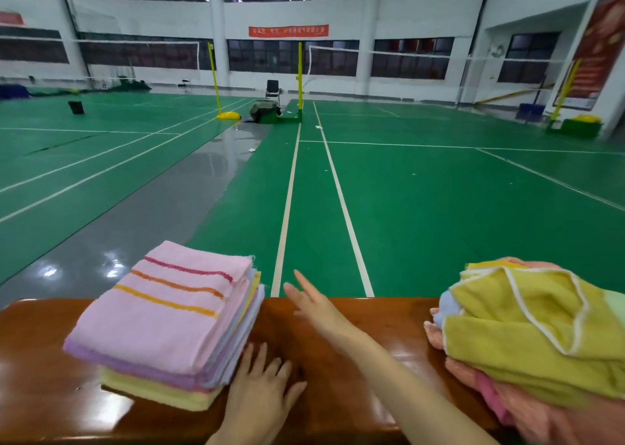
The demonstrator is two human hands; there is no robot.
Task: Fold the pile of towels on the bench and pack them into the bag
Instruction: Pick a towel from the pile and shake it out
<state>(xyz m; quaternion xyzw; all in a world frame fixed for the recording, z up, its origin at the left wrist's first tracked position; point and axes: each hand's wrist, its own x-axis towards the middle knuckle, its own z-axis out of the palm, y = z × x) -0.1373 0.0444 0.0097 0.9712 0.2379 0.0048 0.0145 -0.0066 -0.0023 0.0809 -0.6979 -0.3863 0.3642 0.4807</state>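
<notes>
Yellow towel (527, 336) tops the messy pile (541, 414) on the counter (33, 360), off to the right of the fingers. It is all bunched up, with no long side. The right hand (318, 306) is nearer, with straight fingers holding nothing. The left hand (260, 383) lies flat, its fingers just beside the folded stack (162, 323). No bag shows.

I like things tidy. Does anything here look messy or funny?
The heap of towels on the right of the bench is crumpled, unfolded. The folded stack on the left is neat, but its right edges fan out unevenly.
</notes>
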